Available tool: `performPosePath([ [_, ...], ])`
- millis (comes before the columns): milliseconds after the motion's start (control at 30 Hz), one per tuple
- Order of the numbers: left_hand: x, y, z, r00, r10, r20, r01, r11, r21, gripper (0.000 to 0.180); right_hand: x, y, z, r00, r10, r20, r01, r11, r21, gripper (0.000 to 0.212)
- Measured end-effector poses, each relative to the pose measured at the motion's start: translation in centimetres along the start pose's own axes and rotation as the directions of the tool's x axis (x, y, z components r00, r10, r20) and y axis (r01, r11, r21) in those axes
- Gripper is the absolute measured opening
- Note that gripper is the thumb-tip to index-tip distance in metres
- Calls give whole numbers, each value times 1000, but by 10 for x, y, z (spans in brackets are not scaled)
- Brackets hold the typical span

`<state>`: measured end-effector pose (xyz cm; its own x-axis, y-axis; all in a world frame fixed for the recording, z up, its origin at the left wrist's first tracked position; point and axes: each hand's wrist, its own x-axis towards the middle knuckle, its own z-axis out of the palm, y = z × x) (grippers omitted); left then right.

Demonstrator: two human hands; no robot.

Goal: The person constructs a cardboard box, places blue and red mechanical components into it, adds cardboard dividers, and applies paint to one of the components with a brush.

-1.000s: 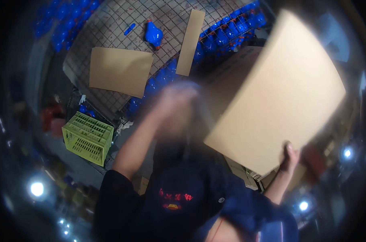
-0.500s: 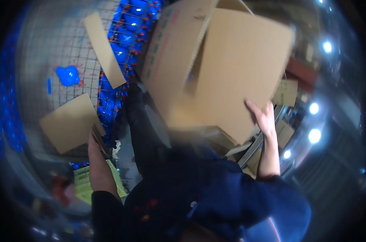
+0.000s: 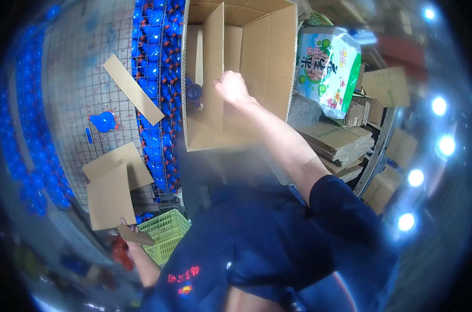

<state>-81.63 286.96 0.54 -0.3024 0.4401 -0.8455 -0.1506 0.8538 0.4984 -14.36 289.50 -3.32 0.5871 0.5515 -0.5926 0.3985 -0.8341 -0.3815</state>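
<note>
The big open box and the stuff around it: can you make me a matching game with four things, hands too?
1. left hand
2. right hand
3. crate
4. cardboard strip

A. yellow-green
B. lying slanted on wire mesh
C. holding cardboard pieces
D. at the divider inside the open box

Pairs: 1-C; 2-D; 3-A; 4-B

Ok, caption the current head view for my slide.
Right hand at the divider inside an open carton; left hand holding cardboard pieces.
</note>
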Motion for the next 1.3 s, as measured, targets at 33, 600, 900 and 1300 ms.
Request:
performPosePath([
  [33,-20,0,4,998,38,44,-31,988,-149,26,4,7,7,1000,5,-25,-4,1000,19,31],
  [600,-133,124,319,768,46,639,-452,745,490,26,-27,25,-64,947,-172,271,-165,464,870,75],
  [900,-195,105,429,754,147,640,-367,903,226,31,-209,19,-229,952,-65,-298,262,674,690,21],
  [1300,-199,54,327,527,-423,737,-100,831,548,63,-38,46,-68,978,190,-92,-183,980,74,24],
])
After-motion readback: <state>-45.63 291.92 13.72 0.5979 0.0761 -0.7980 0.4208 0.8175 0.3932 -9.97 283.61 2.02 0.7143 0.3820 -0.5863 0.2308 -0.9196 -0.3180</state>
